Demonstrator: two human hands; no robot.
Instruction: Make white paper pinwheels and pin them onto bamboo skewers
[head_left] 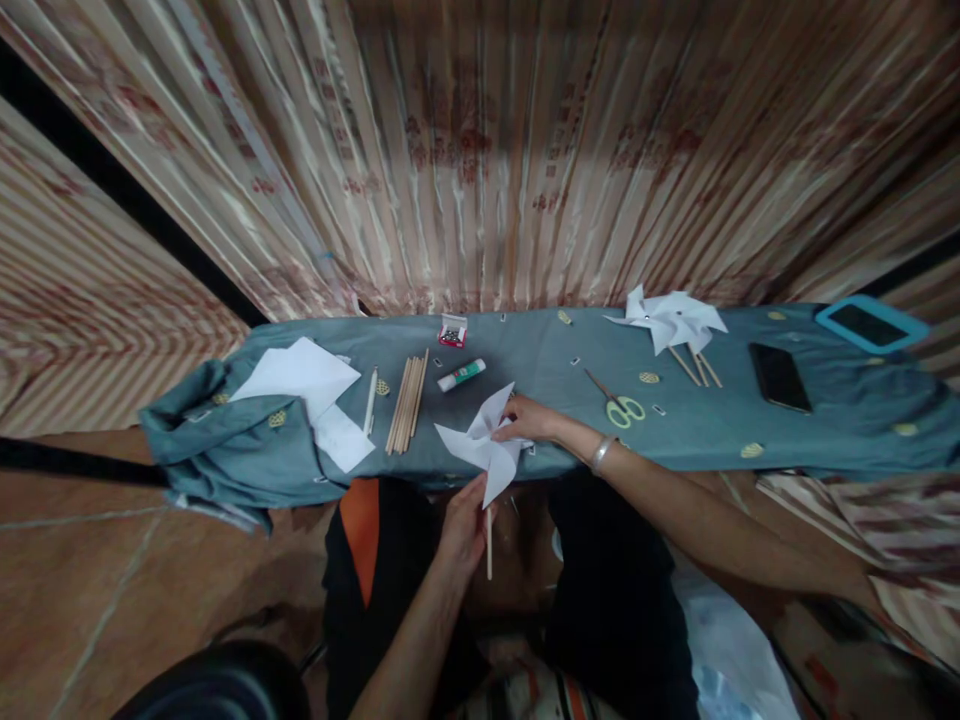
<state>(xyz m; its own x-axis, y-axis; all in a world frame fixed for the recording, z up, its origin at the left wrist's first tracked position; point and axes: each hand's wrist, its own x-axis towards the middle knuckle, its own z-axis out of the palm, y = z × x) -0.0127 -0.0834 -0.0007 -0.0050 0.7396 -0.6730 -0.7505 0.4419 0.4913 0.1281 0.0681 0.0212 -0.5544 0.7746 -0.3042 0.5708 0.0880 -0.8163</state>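
A white paper pinwheel on a thin wooden stick is held between my hands at the table's front edge, above my lap. My left hand is closed on the pinwheel from below, near the stick, with part of its grip hidden behind a paper blade. My right hand, below a silver bracelet, has its fingers pressed together at the pinwheel's centre; anything small under those fingertips is hidden. Just beyond the pinwheel lies a glue stick, and a small red box of pins stands behind that.
On the cloth-covered table lie wooden sticks, a white pen and white paper sheets to the left. To the right are green-handled scissors, finished pinwheels, a black phone and a blue-framed tablet. A curtain hangs behind.
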